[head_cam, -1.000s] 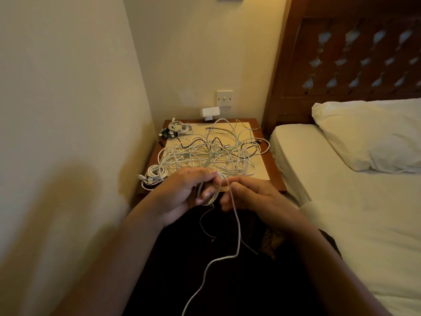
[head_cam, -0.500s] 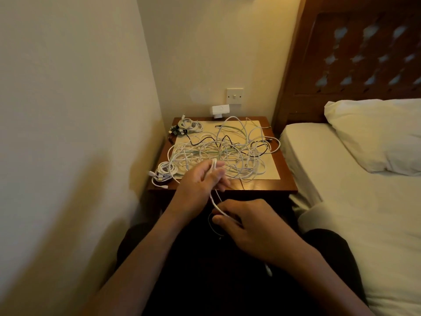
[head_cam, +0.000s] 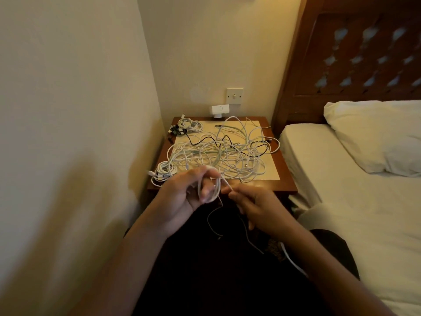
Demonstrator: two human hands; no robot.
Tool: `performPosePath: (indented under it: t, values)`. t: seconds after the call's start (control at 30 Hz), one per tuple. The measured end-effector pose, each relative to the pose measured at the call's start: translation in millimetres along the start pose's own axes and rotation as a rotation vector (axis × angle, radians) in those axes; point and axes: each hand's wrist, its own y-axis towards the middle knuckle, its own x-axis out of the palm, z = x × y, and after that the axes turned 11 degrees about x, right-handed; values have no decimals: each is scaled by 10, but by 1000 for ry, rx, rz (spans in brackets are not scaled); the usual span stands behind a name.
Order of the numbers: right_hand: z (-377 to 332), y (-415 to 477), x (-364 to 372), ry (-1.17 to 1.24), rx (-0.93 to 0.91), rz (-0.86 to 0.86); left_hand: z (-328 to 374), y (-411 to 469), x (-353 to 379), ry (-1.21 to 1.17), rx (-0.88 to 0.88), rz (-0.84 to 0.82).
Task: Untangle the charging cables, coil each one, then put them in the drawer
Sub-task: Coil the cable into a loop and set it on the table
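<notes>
while left hand (head_cam: 182, 197) holds white cable (head_cam: 216, 190) looped — right hand (head_cam: 257, 206) pinches it.

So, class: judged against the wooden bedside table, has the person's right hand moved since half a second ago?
Yes. The right hand has risen toward the wooden bedside table's front edge, pinching the white cable.

Left hand (head_cam: 182, 195) raised at eleven o'clock, fingers curled shut; right hand (head_cam: 257, 208) beside it, fingertips (head_cam: 230, 195) pinched.
</notes>
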Motion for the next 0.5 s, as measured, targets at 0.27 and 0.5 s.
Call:
performPosePath:
  t: [0.27,0.5]
  values:
    - [-330,-352,277,-290,-41,-156,-147,195,55,539,184,19]
    - [-460,-202,-623,-444,-29,-13,-57,21,-160,1066,-86,-410]
